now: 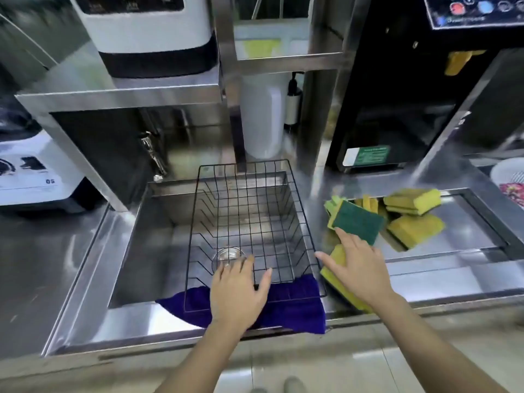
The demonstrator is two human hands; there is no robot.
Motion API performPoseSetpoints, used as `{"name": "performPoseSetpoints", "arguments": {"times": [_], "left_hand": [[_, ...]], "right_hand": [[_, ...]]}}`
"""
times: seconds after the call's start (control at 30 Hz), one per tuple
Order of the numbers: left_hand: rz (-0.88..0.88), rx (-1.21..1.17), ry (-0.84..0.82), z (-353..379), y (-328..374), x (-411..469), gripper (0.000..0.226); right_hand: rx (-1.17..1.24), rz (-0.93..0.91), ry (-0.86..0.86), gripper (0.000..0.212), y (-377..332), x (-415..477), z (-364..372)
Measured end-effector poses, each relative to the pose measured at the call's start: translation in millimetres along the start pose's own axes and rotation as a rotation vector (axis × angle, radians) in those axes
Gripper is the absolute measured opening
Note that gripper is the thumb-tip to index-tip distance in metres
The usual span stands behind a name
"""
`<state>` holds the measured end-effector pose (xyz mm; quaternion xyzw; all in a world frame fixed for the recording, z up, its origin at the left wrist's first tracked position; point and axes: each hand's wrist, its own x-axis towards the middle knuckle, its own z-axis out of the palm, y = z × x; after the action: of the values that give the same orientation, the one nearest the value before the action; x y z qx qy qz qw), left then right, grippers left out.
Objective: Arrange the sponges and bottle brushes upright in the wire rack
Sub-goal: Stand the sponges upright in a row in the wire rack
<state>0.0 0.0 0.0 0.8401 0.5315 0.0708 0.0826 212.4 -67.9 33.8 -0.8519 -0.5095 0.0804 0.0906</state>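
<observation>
Wire rack (249,222), black, sits across a steel sink (158,222), its near edge resting on a blue cloth (297,310) draped over the sink's front rim; nothing stands inside the rack; the drain (226,255) shows through its bars. Left hand (239,296), palm down, lies on the rack's near edge over the cloth, fingers spread and loosely flat; its grip is not closed round anything. Right hand (358,268), fingers spread wide, reaches over the steel surface (453,268) just right of the rack; its fingertips touch a sponge with a green scrub face (357,221), tilted up on edge; whether the grip has hold of it cannot be told. A yellow sponge (337,279) lies partly under that hand, beside the rack's right corner. Further sponges (412,214), yellow with green backing, lie in a loose heap on the surface beyond the hand. White blender base (31,174) at far left; black machine (397,95) behind the heap.
</observation>
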Motion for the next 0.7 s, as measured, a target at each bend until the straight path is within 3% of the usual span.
{"name": "performPoseSetpoints", "arguments": {"times": [0.13, 0.23, 0.47, 0.6, 0.7], "left_hand": [[-0.015, 0.140, -0.117, 4, -1, -8, 0.057], [-0.025, 0.195, -0.164, 3, -1, -9, 0.054], [-0.022, 0.192, -0.184, 9, -3, -8, 0.055], [-0.020, 0.160, -0.177, 9, -4, -8, 0.054], [-0.008, 0.169, -0.173, 9, -4, -7, 0.054]], "right_hand": [[0.105, 0.037, -0.093, 0.070, 7, -2, 2], [0.097, 0.059, -0.054, 0.068, 8, 1, 5], [0.288, 0.172, -0.042, 0.027, 1, 14, 1], [0.372, 0.247, 0.055, 0.022, -1, 19, -10], [0.758, 0.226, 0.247, 0.020, -13, 33, -41]]}}
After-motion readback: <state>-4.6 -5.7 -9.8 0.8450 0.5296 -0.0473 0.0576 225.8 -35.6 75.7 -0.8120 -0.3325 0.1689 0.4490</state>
